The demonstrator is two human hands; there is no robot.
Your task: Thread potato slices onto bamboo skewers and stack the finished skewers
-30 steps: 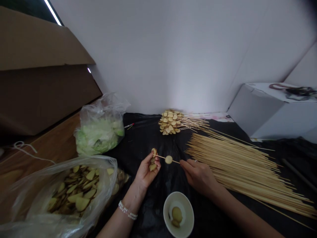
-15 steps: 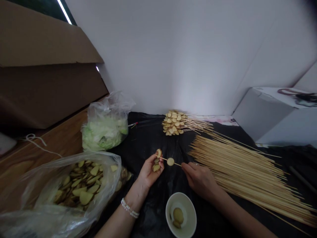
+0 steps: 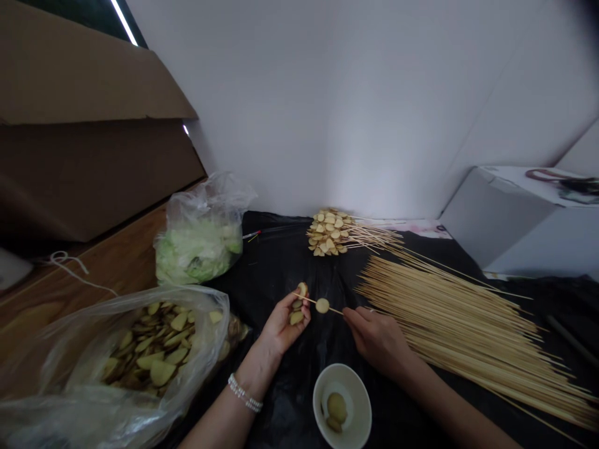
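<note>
My left hand [image 3: 284, 323], with a beaded bracelet at the wrist, is closed on several potato slices [image 3: 296, 318]. A thin wooden skewer [image 3: 335, 310] reaches from these fingers across to my right hand [image 3: 374, 333], which pinches its other end. One round potato slice [image 3: 322, 305] is threaded on the skewer between the hands. Below them stands a white bowl [image 3: 320, 405] with a few slices [image 3: 337, 406] at its bottom. Many bare skewers [image 3: 468, 330] lie in a wide pile just right of my right hand.
At the left an opened plastic bag [image 3: 206, 362] holds many potato slices [image 3: 161, 373]. Behind it sits a bag of pale green leaves [image 3: 201, 252]. Loaded skewers [image 3: 330, 232] are stacked by the wall. A cardboard box [image 3: 93, 168] and a white box [image 3: 510, 218] flank the black sheet [image 3: 276, 255].
Almost nothing differs. The potato slices in my left hand have shifted very slightly; both hands keep their hold on either side of the threaded slice.
</note>
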